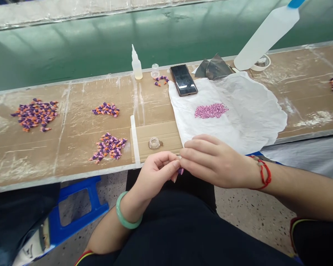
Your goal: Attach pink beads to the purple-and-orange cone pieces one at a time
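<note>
My left hand (162,171), with a green bangle at the wrist, pinches a small purple piece (180,171) between thumb and fingers, just off the table's front edge. Fingertips of my right hand (211,160) meet it there; they are bent together, and whatever they hold is hidden. A small clear round cup (154,143) sits on a cardboard piece (166,131) in front of my hands. Tiny pink pieces (211,110) lie spread on a white cloth (246,107). To the left are piles of small purple, orange and pink pieces (108,147).
A dropper bottle (137,68), a clear cap (155,70) and a phone (184,80) stand or lie toward the back. A large white bottle (266,37) leans beside a tape roll (262,63). Another pile (37,114) lies far left. A blue stool (72,214) is below the table.
</note>
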Demonstrator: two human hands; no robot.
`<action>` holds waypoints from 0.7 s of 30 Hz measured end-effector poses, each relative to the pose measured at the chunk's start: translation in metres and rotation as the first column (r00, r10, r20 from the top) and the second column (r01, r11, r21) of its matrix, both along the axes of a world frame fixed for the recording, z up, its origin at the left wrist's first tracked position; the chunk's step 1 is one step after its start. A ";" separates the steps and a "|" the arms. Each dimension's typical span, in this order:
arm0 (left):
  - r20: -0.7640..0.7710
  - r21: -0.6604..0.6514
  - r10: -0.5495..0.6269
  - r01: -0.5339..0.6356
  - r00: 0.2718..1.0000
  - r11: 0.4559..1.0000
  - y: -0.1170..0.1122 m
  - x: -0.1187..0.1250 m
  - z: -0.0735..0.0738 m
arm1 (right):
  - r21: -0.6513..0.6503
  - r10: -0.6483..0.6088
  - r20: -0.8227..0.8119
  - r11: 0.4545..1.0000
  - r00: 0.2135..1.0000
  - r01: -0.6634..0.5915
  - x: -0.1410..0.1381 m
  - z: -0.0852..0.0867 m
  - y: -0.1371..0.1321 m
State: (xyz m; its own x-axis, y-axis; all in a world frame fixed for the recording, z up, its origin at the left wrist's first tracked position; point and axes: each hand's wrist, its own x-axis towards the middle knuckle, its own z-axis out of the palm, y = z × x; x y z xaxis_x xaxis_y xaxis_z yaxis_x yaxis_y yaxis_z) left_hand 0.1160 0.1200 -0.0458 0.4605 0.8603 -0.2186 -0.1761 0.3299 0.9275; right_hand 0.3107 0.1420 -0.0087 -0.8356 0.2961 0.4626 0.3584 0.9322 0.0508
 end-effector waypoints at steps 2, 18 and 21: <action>-0.039 0.022 0.012 -0.011 0.999 1.000 -0.001 -0.001 0.002 | 0.021 0.032 -0.033 0.999 0.999 -0.032 0.000 0.000 0.000; -0.373 0.730 0.319 0.064 0.871 0.680 -0.003 -0.009 0.013 | -0.755 -0.301 -0.240 0.655 0.923 0.018 -0.013 -0.001 -0.005; -0.341 0.652 0.232 0.051 0.911 0.756 -0.003 -0.012 0.014 | -0.782 -0.288 -0.243 0.623 0.926 -0.011 -0.015 -0.002 -0.004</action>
